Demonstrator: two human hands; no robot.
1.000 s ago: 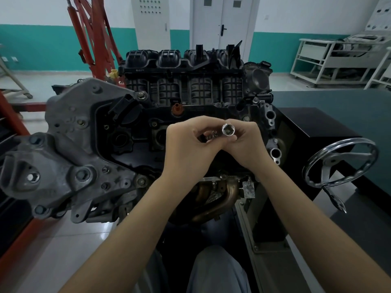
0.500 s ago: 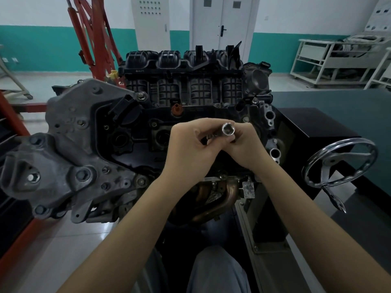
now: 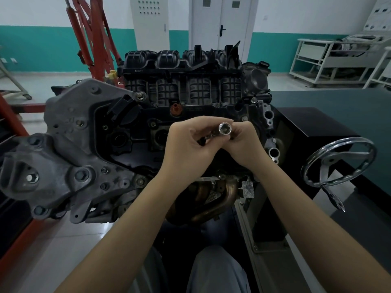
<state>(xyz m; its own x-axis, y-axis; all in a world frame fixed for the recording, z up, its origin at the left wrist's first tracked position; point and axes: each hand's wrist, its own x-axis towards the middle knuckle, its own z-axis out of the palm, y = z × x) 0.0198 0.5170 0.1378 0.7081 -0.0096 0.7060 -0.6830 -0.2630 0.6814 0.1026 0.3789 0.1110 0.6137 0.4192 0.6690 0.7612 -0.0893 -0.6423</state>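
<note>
The chrome socket [image 3: 225,129] sits in the middle of the frame, its open end toward the camera, just before the engine [image 3: 169,92]. The fingers of the right hand [image 3: 243,144] pinch it; those of the left hand [image 3: 186,144] are curled around the short metal piece [image 3: 209,136] at its back (extension or adapter, I cannot tell). If the parts come apart suddenly, the socket may slip and drop into the dark engine openings below, or onto the floor [image 3: 53,240].
</note>
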